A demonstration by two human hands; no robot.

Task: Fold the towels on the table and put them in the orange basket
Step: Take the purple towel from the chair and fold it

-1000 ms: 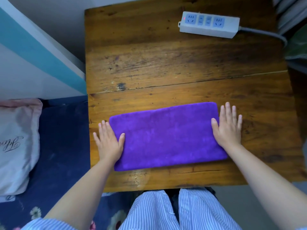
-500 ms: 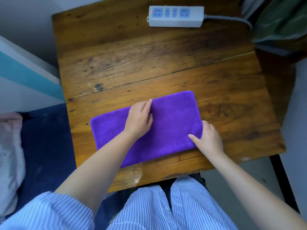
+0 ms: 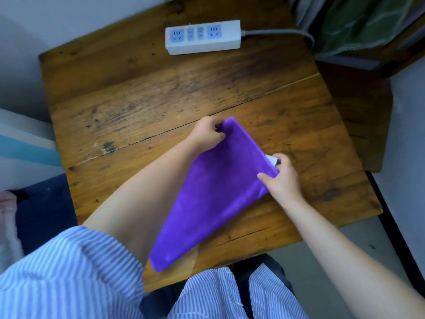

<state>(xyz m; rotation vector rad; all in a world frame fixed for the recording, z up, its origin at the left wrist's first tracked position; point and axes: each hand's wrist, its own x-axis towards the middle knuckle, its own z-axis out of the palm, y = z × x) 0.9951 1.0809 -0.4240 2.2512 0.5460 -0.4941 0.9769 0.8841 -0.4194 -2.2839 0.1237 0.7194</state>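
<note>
A folded purple towel is lifted off the wooden table and hangs slanting down toward my lap. My left hand pinches its far corner. My right hand grips the near right corner, where a small white label shows. The towel's lower end dangles past the table's front edge. No orange basket is in view.
A white power strip with a grey cable lies at the table's far edge. Green fabric sits on dark furniture at the right. A blue floor covering and a pale pillow lie left of the table.
The towel lay flat under both palms; now both hands have gripped its right-end corners and raised it, so it hangs diagonally. My left hand crossed from the left end to the far corner.
</note>
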